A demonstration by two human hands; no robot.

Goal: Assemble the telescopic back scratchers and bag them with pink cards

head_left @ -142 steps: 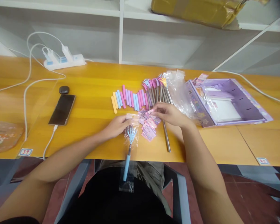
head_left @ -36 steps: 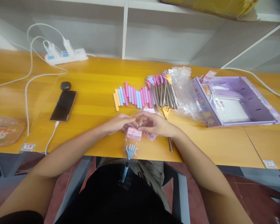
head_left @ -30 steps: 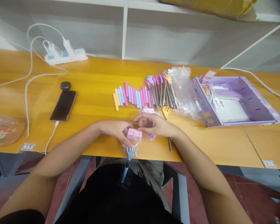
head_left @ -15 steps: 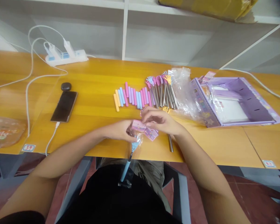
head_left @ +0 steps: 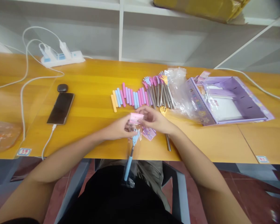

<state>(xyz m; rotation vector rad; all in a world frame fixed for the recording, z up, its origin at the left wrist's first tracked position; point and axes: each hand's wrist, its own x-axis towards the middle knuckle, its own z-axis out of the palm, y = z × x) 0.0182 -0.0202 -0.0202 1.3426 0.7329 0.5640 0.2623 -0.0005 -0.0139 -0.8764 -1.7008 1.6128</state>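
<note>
A blue back scratcher (head_left: 129, 165) with a hand-shaped head hangs in a clear plastic bag over the table's front edge. My left hand (head_left: 121, 127) is closed on the upper part of this bag. At the bag's top is a pink printed card (head_left: 136, 118), pinched at its right side by my right hand (head_left: 154, 119). More pink cards (head_left: 149, 133) lie on the table just below my right hand. A yellow-headed back scratcher (head_left: 163, 110) with a metal rod lies partly under my right wrist.
Several coloured handle sleeves (head_left: 128, 96) lie in a row beyond my hands, beside a bundle of metal-rod back scratchers (head_left: 160, 93). Clear bags (head_left: 179, 90) and a purple box (head_left: 249, 96) are on the right. A phone (head_left: 61, 108) and a power strip (head_left: 72, 58) are on the left.
My right hand has moved left to the pink card at the bag's top and pinches it. The card now faces up flat, and the bagged back scratcher hangs more upright.
</note>
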